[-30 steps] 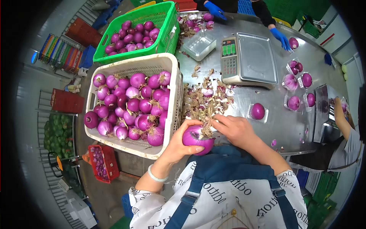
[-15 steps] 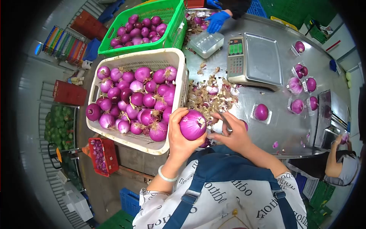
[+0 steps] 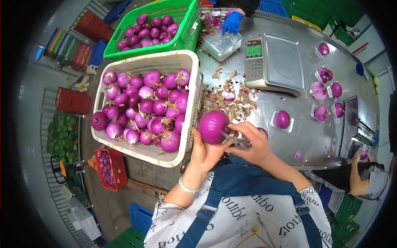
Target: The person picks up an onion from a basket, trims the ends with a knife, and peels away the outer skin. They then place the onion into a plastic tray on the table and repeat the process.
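Observation:
A large purple onion (image 3: 213, 127) is held above the near edge of the metal table. My left hand (image 3: 204, 152) supports it from below and from the left, fingers partly hidden behind it. On its right side, my right hand (image 3: 252, 142) grips a small metal knife (image 3: 242, 143) against the onion's lower right. To the left, a white basket (image 3: 191, 82) holds many purple onions. Behind my hands lies a pile of dry skins and root scraps (image 3: 231, 101).
A green crate (image 3: 192, 29) of onions stands at the back left. A scale (image 3: 285, 62) and several onions on clear trays are on the metal table (image 3: 269, 153). A co-worker's blue-gloved hand (image 3: 232, 22) touches clear trays (image 3: 222, 44). Another person (image 3: 364, 177) works at the right.
The onion has turned and risen slightly, and the knife now meets its lower right side. My left hand has opened a little around it. The blue-gloved hand has moved onto the clear trays.

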Demonstrator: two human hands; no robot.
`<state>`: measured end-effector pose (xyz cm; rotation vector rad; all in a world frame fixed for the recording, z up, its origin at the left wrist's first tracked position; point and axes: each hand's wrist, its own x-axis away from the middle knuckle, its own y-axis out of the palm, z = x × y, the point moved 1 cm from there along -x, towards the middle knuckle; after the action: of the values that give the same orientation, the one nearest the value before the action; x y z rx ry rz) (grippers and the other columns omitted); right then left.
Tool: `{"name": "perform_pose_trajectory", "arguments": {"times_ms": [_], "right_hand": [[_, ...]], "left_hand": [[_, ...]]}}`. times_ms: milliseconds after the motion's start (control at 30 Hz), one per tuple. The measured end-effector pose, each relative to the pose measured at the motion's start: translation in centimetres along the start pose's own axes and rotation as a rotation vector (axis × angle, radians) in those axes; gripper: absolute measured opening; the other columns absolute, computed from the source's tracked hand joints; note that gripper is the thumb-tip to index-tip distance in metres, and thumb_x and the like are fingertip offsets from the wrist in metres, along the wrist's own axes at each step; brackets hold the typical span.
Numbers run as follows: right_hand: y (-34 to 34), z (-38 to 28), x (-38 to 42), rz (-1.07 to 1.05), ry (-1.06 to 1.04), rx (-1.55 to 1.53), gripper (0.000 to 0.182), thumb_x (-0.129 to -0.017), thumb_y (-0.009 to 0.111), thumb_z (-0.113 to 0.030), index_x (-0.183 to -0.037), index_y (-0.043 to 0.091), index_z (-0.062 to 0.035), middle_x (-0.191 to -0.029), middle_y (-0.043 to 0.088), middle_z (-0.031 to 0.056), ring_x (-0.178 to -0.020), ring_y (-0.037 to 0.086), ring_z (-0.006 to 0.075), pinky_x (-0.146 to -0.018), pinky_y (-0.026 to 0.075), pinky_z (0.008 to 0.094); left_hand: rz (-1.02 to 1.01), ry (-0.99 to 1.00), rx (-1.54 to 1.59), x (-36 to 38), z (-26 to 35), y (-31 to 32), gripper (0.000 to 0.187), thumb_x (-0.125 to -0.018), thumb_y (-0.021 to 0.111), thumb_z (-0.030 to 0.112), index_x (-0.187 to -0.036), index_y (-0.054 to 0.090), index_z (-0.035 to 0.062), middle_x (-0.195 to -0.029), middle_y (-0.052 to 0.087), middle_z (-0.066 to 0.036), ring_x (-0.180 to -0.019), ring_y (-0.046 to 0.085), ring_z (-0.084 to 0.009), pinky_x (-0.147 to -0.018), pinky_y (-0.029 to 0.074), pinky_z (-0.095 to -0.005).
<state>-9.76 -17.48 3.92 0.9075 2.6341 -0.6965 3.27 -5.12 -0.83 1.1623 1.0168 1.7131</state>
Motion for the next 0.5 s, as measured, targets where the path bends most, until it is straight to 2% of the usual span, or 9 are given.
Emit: {"name": "perform_pose_trajectory", "arguments": {"times_ms": [100, 133, 233, 267, 367, 400, 500], "right_hand": [[-0.4, 0.9, 0.2, 0.030, 0.047, -0.041, 0.035, -0.082, 0.080, -0.011, -0.113, 0.064, -0.0025, -0.096, 0.067, 0.0126, -0.077, 0.069, 0.0217, -0.065, 0.056, 0.0310], [-1.1, 0.9, 0.0, 0.027, 0.075, -0.035, 0.026, -0.084, 0.075, -0.004, -0.108, 0.064, -0.0019, -0.095, 0.068, 0.0126, -0.078, 0.070, 0.0241, -0.066, 0.056, 0.0328], [-1.9, 2.5, -0.3, 0.215, -0.028, 0.185, 0.028, -0.079, 0.073, 0.002, -0.106, 0.065, -0.0012, -0.100, 0.068, 0.0123, -0.077, 0.069, 0.0258, -0.064, 0.056, 0.0343], [-2.6, 2.5, -0.4, 0.234, -0.118, 0.332, 0.034, -0.076, 0.068, 0.002, -0.109, 0.067, -0.0037, -0.105, 0.069, 0.0101, -0.078, 0.069, 0.0242, -0.062, 0.056, 0.0327], [-3.4, 2.6, 0.8, 0.016, -0.251, 0.637, 0.040, -0.076, 0.065, -0.005, -0.116, 0.067, -0.0076, -0.107, 0.069, 0.0069, -0.077, 0.069, 0.0196, -0.059, 0.055, 0.0302], [-3.2, 2.4, 1.0, -0.027, -0.231, 0.698, 0.043, -0.078, 0.063, -0.011, -0.121, 0.067, -0.0108, -0.111, 0.068, 0.0036, -0.073, 0.068, 0.0156, -0.056, 0.054, 0.0283], [-2.8, 3.0, 1.1, -0.072, -0.217, 0.724, 0.046, -0.076, 0.064, -0.011, -0.122, 0.066, -0.0109, -0.115, 0.066, 0.0022, -0.070, 0.066, 0.0140, -0.054, 0.054, 0.0283]], "left_hand": [[-0.028, -0.055, -0.150, 0.4, -1.5, -0.2, 0.093, -0.079, 0.074, 0.064, -0.147, 0.040, 0.0105, -0.140, 0.053, -0.010, -0.129, 0.052, -0.0264, -0.113, 0.038, -0.0554], [-0.034, -0.092, -0.152, 0.5, -1.5, -0.1, 0.089, -0.080, 0.078, 0.054, -0.147, 0.040, 0.0108, -0.139, 0.053, -0.010, -0.128, 0.053, -0.0267, -0.110, 0.043, -0.0533], [-0.012, -0.115, -0.132, 0.8, -1.5, 0.2, 0.085, -0.080, 0.081, 0.043, -0.147, 0.040, 0.0098, -0.139, 0.054, -0.010, -0.126, 0.056, -0.0272, -0.106, 0.048, -0.0515], [-0.001, -0.100, -0.046, 0.8, -1.4, 0.6, 0.082, -0.080, 0.081, 0.036, -0.147, 0.041, 0.0102, -0.138, 0.055, -0.011, -0.125, 0.057, -0.0281, -0.103, 0.050, -0.0518], [0.005, -0.034, -0.107, 1.0, -0.7, 0.2, 0.084, -0.079, 0.081, 0.036, -0.147, 0.040, 0.0097, -0.140, 0.053, -0.013, -0.124, 0.057, -0.0290, -0.105, 0.049, -0.0536], [0.005, -0.041, -0.100, 1.2, -0.6, 0.1, 0.086, -0.078, 0.082, 0.033, -0.147, 0.037, 0.0080, -0.139, 0.051, -0.014, -0.124, 0.057, -0.0294, -0.105, 0.049, -0.0545], [-0.036, -0.001, -0.165, 1.1, -0.7, 1.5, 0.090, -0.074, 0.082, 0.026, -0.148, 0.034, 0.0068, -0.138, 0.050, -0.014, -0.124, 0.056, -0.0297, -0.107, 0.049, -0.0518]]}}
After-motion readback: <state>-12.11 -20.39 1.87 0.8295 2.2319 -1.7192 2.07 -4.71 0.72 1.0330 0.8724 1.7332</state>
